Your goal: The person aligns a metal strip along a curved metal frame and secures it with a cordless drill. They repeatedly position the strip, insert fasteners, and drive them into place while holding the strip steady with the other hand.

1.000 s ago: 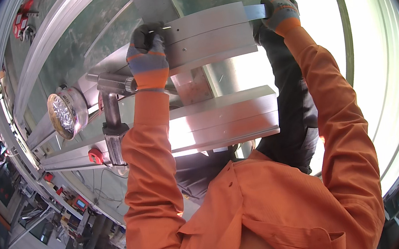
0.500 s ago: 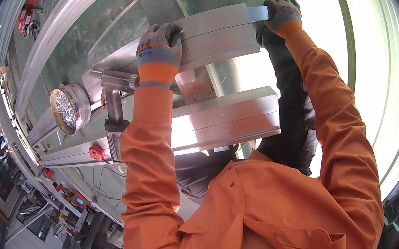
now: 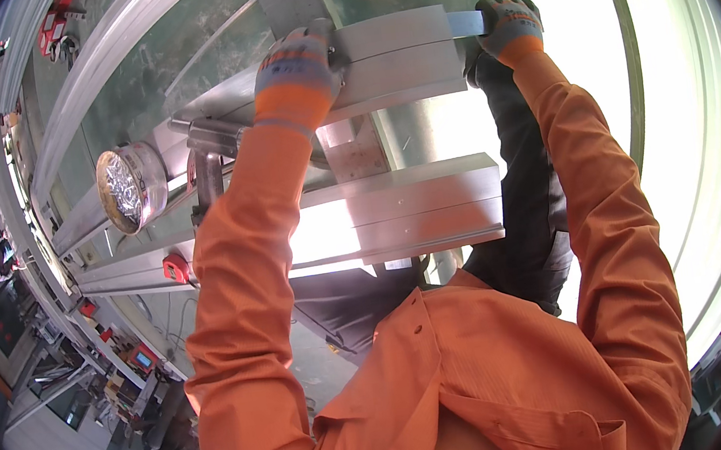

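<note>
A silvery aluminium profile (image 3: pixel 400 62) with a lengthwise groove lies across the far part of the work area. Over it my left hand (image 3: pixel 297 74), in a grey and orange glove, is closed with curled fingers; it is slightly blurred and what it holds is hidden. From the profile's right end sticks out a flat, pale metal strip (image 3: pixel 466 23). My right hand (image 3: pixel 511 28), gloved alike, is wrapped round that strip's outer end. A second aluminium profile (image 3: pixel 412 206) lies parallel, nearer to me. A cordless drill (image 3: pixel 209 173) rests left of my left hand, partly behind my forearm.
A round tub (image 3: pixel 151 185) of metal screws stands to the left. On the near profile's left part sits a red tape measure (image 3: pixel 175 268). A metal crossbar (image 3: pixel 354 150) runs beneath both profiles. Long white profiles (image 3: pixel 98 64) line the far left.
My left hand has shifted a little to the right and away from me along the profile, and its forearm has swung over more of the drill. My right hand has barely moved.
</note>
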